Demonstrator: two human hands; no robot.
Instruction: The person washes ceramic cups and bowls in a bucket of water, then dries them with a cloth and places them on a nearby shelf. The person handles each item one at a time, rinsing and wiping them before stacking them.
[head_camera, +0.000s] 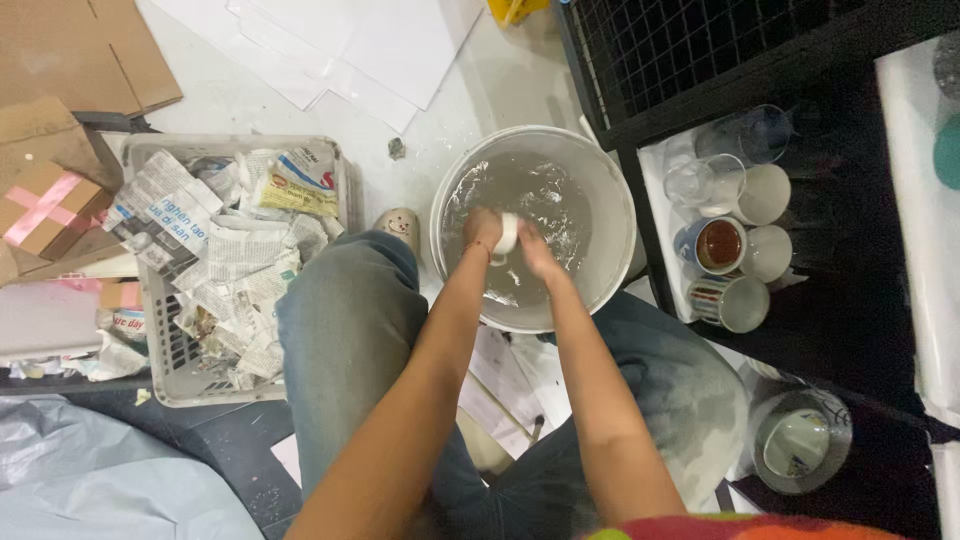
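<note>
Both my hands are down inside a white bucket (610, 175) of cloudy, soapy water that stands on the floor between my knees. My left hand (483, 231) and my right hand (535, 250) together grip a small white cup (507, 236) just above the water. The left hand wraps its left side and the right hand holds its right side. My forearms reach in from the lower edge of the view, over my jeans-clad legs.
A grey plastic basket (160, 370) full of crumpled newspaper sits at my left. Several mugs and glasses (740, 215) stand on a white tray at the right, beside a black wire rack (700, 40). A glass jar (800, 440) stands lower right. Cardboard and white sheets lie behind.
</note>
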